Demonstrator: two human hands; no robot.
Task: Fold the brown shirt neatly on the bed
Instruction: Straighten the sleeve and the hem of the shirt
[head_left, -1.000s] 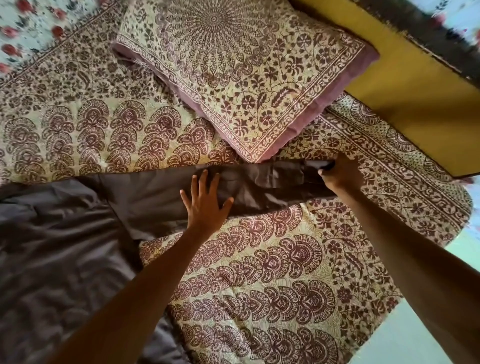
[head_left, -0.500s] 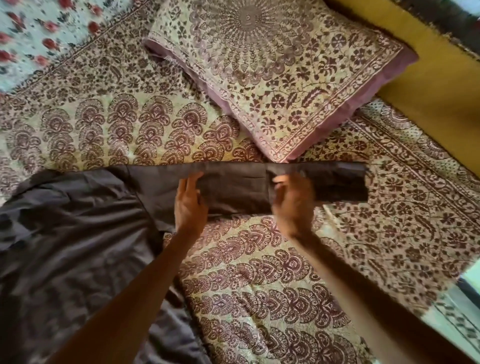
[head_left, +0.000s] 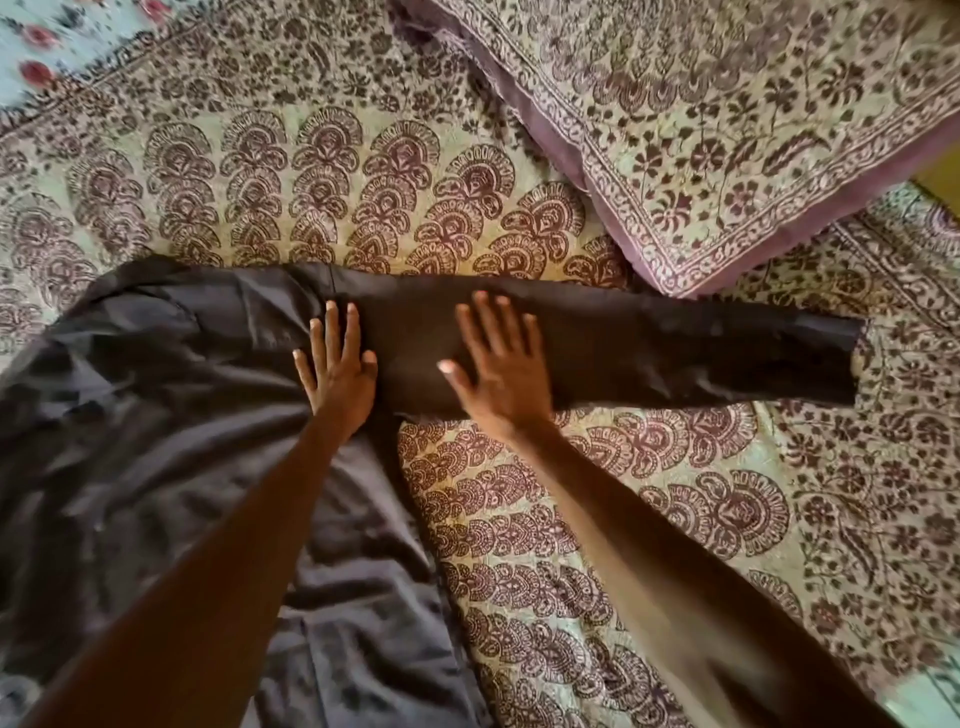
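Covering the whole view, the block-printed bedspread (head_left: 467, 208) makes a wide, soft base, so smoothing here works best with light, even pressure and not a hard push that would drag the cover along with the cloth. The brown shirt (head_left: 130, 467) lies on it with its body bunched and creased at the left and lower left, touching the bedspread all along its edge. A matching printed pillow (head_left: 727, 130) sits at the upper right, its corner just beside the far edge of the sleeve (head_left: 675, 348), close enough to catch fabric if the sleeve is swung upward.

The sleeve stretches out flat to the right from the shoulder, its cuff (head_left: 852, 358) well apart from both hands. The step in hand looks like flattening this sleeve before it is folded over the body. The right hand (head_left: 498, 374) lies palm down on the sleeve, fingers spread, pinching nothing; it is slightly blurred. The left hand (head_left: 337, 374) rests palm down where sleeve meets body, fingers open and close together, also gripping nothing.

To do this well, the left hand should anchor the shoulder seam while the right strokes outward toward the cuff, chasing wrinkles off the end. The body's creases will need the same treatment before any fold, or the folds will likely set crooked.
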